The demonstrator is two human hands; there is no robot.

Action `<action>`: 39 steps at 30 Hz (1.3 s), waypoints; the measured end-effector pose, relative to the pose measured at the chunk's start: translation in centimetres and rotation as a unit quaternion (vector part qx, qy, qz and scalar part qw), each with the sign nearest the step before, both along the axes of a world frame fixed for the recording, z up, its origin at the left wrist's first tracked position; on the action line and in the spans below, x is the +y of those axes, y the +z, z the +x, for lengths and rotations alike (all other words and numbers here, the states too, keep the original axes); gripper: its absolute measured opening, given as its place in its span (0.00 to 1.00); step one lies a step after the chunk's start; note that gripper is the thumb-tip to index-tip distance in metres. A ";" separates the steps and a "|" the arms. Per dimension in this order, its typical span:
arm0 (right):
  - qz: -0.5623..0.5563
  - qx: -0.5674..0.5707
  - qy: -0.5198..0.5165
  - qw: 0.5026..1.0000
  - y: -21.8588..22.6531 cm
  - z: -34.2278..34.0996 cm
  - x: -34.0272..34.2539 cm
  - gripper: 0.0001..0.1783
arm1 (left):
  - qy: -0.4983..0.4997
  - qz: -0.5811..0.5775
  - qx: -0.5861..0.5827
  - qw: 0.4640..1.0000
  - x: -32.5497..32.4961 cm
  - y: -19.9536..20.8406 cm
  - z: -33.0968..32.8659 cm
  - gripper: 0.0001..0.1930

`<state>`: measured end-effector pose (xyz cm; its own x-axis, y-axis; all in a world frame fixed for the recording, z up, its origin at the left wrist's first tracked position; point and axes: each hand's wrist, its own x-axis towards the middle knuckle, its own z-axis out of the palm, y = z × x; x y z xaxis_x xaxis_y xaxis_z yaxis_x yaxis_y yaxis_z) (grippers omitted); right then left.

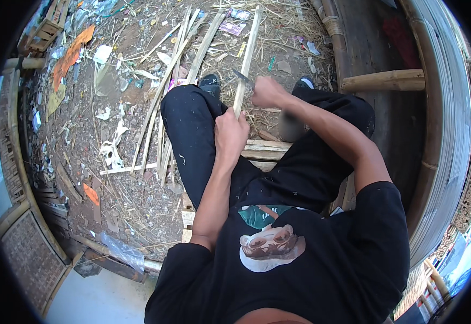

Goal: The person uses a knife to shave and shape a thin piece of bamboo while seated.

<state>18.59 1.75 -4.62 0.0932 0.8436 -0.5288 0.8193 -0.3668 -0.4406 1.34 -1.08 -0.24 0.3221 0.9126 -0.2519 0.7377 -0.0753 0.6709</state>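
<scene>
A long pale bamboo strip [253, 40] points away from me, its near end gripped in my left hand [231, 129] above my left thigh. My right hand [268, 93] is closed round the handle of a knife [242, 76], and the handle is hidden in my fist. The dark blade lies across the strip, a little beyond my left hand. Whether the edge has cut into the bamboo, I cannot tell.
Several bamboo strips [179, 51] lie on the littered ground ahead and left of my legs. A wooden slatted seat [268, 151] is beneath me. Bamboo poles [384, 81] stand close on my right. A wooden crate [46, 27] is at the far left.
</scene>
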 end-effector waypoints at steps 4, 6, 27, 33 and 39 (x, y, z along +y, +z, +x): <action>0.005 -0.029 0.001 1.000 -0.8 0.5 0.5 0.14 | -0.005 0.026 0.002 1.000 -0.2 -0.3 -0.3 0.14; 0.017 -0.039 -0.019 0.999 -2.8 1.8 1.1 0.15 | 0.002 0.013 -0.008 1.000 -0.5 0.2 -0.3 0.14; 0.261 0.126 -0.227 0.930 3.6 5.9 -1.5 0.18 | 0.030 -0.177 -0.251 0.951 1.3 -0.3 -1.5 0.11; 0.203 0.287 -0.091 0.932 4.5 3.6 -3.4 0.19 | 0.011 -0.194 -0.228 0.954 1.2 0.6 -1.1 0.11; 0.189 0.184 -0.117 0.957 5.7 2.6 -2.4 0.19 | -0.010 -0.137 -0.190 0.972 1.1 0.4 -1.0 0.14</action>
